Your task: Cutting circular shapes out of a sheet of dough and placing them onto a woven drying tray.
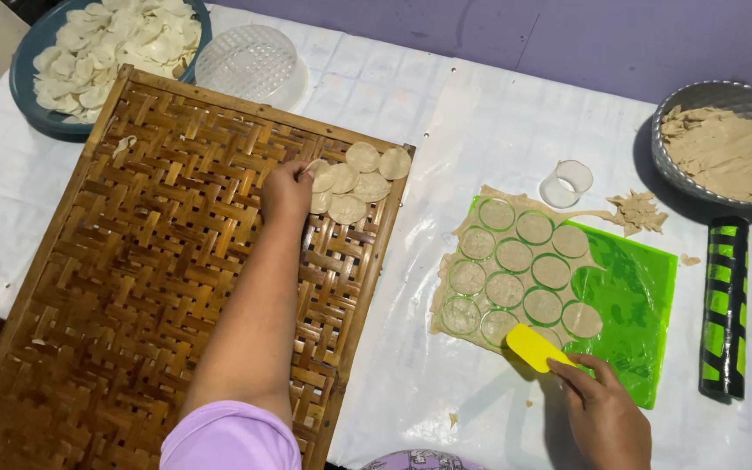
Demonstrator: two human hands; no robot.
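Presently, the left hand [286,189] is stretched out over the far right corner of a large woven bamboo tray [132,287], its fingers curled down onto a small cluster of round dough discs [354,183] lying there. The fingertips touch the nearest disc; whether it is gripped or only pressed cannot be told. The discs overlap one another slightly and sit close against the tray's far edge.

The right hand [598,405] rests on the bench [446,113], closed on a yellow plastic scraper [534,346]. The scraper's blade lies at the near edge of a rolled dough sheet [515,278], which is spread on a green plastic mat [637,296]. Circles have been cut in the sheet in rows; the cut rounds remain in place within it.

Just beyond the mat stands a small clear round cutter [566,183], upright, with a heap of dough trimmings [639,211] beside it. A grey bowl [715,91] at the far right holds more dough scraps. A rolling pin wrapped in green and black [724,309] lies to the right of the mat. At the far left, a blue basin [23,96] holds many pale discs, and a clear plastic lid [250,63] lies next to it. White plastic sheeting covers the bench.
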